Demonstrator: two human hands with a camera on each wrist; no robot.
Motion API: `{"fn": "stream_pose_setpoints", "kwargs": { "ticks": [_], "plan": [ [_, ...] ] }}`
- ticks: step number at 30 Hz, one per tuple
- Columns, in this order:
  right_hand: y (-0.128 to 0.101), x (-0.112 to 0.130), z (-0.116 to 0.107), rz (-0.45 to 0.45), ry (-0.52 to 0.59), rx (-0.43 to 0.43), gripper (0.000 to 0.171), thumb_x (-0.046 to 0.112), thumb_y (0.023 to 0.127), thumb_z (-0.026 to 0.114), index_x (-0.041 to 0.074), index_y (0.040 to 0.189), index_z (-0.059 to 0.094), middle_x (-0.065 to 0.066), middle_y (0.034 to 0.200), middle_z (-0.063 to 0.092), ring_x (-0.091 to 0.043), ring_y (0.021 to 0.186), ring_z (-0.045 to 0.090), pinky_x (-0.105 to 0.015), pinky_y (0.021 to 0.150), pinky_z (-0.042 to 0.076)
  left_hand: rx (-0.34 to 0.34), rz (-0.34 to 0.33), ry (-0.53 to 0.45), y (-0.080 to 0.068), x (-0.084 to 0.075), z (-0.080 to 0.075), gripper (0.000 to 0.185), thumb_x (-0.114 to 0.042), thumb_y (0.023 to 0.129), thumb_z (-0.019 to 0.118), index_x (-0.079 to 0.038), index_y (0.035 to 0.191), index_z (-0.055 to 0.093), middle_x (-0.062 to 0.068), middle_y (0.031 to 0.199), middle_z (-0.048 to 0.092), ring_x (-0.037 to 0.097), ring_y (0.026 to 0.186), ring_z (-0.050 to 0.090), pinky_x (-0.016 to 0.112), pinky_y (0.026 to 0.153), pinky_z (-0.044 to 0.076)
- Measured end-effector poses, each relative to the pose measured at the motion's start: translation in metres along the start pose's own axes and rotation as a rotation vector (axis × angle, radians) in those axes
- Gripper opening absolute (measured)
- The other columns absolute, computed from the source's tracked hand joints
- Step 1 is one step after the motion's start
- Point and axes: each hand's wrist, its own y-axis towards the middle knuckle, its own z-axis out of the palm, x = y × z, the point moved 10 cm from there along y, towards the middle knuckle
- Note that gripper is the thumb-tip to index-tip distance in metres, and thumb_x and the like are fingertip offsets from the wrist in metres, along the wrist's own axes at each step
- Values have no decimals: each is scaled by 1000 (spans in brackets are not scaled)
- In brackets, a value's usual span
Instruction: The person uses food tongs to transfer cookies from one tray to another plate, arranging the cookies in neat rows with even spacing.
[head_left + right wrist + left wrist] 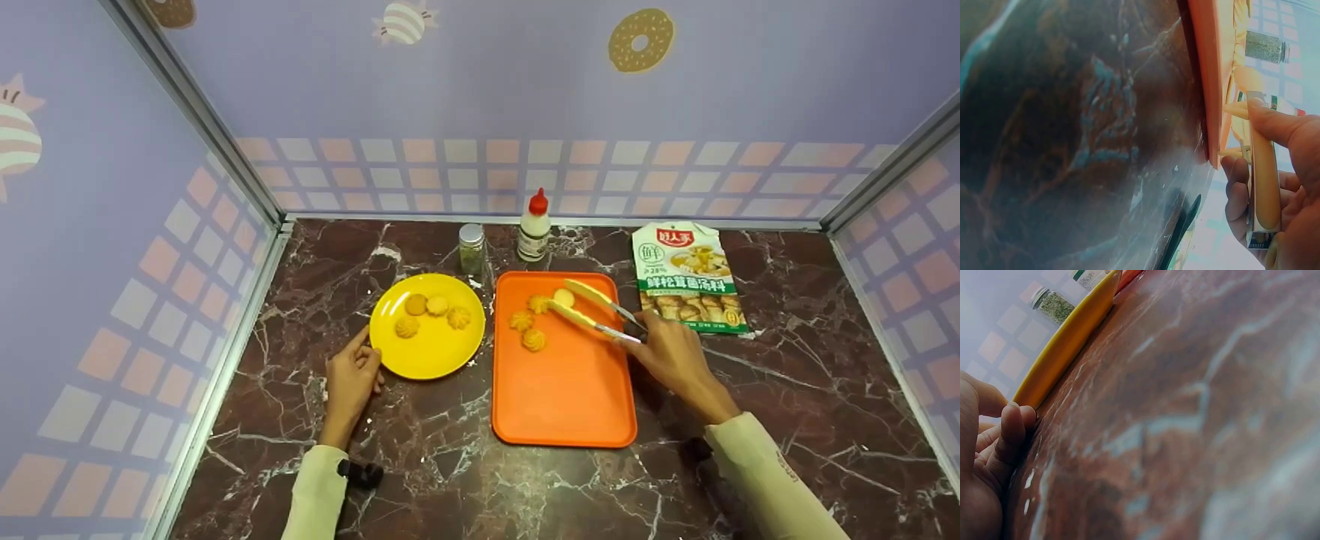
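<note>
At the left edge of a round yellow plate (pixel 427 361), my left hand (pixel 352 373) pinches the rim between thumb and fingers. Several cookies (pixel 406 326) lie on that plate. My right hand (pixel 673 354) grips a pair of tongs (pixel 619 334) with yellow tips and metal arms. The tong tips are spread over an orange tray (pixel 564 397), on either side of a pale round cookie (pixel 564 298). Several swirled cookies (pixel 533 340) lie to the left of the tips on the tray. In the right wrist view, fingers and thumb wrap the tongs' handle (pixel 1265 180).
Behind the plate stands a glass jar of green herbs (pixel 472 251) with a silver lid. A squeeze bottle (pixel 534 232) with a red cap is beside it, near the back wall. A green and white food packet (pixel 688 279) lies right of the tray on the dark marbled table (pixel 420 465).
</note>
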Motion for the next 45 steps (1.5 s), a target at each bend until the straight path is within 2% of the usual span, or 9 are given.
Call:
{"fn": "stream_pose_setpoints", "kwargs": {
  "ticks": [15, 25, 35, 45],
  "plan": [
    [4, 1, 0, 16, -23, 33, 51, 29, 92, 92, -7, 123, 75, -18, 84, 73, -40, 68, 67, -61, 61, 55, -7, 0, 2, -2, -1, 0, 51, 0, 107, 65, 2, 157, 58, 21, 80, 70, 18, 48, 59, 24, 39, 49],
    [2, 1, -5, -23, -55, -21, 50, 29, 92, 92, -7, 120, 73, -22, 83, 73, -48, 71, 69, -66, 61, 54, -2, 28, 42, 0, -4, 0, 51, 2, 106, 63, 5, 157, 57, 18, 80, 70, 16, 46, 59, 24, 39, 49],
    [5, -1, 1, 7, -24, 15, 51, 31, 93, 92, -7, 121, 75, -18, 83, 72, -42, 70, 67, -62, 62, 54, -12, 28, 31, -1, -3, -1, 52, 3, 106, 63, 6, 157, 56, 19, 79, 69, 16, 46, 59, 24, 39, 49],
    [8, -1, 2, 26, -17, 49, 44, 30, 94, 91, -5, 115, 74, -14, 80, 70, -38, 68, 67, -59, 60, 55, -11, 16, 29, 0, -1, -1, 51, 1, 107, 64, 4, 157, 57, 20, 81, 70, 17, 47, 59, 24, 40, 49]
  ]
}}
